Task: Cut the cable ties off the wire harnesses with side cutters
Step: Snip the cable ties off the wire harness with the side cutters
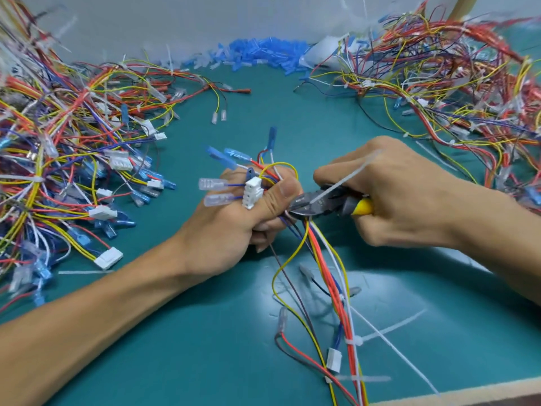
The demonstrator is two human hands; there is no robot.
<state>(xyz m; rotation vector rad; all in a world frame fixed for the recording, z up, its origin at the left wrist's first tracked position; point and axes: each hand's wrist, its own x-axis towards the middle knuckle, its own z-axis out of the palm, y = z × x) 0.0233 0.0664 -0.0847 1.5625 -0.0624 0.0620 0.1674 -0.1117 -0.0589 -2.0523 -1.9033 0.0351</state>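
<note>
Presently, the left hand (248, 221) is clenched round one wire harness (322, 259) near frame centre, thumb pressed over the bundle. A white connector (252, 191) and blue and clear terminal sleeves (216, 183) fan out above the fist toward 10 and 12 o'clock. The right hand (395, 194), at 3 o'clock of the left, grasps the yellow-handled side cutters (304, 204). Their jaws point toward 9 o'clock and sit at the bundle just beside the left thumb. A white cable tie (345, 180) meets the jaws, its tail slanting toward 2 o'clock across the right knuckles; whether it is severed cannot be told. The harness wires trail toward 6 o'clock over the green bench (205, 332), carrying a second cable tie (352, 341) fastened lower down. Tangled harness piles lie at 9 o'clock (58, 156) and 2 o'clock (453, 83). A heap of blue sleeves (263, 54) sits at 12 o'clock.
</note>
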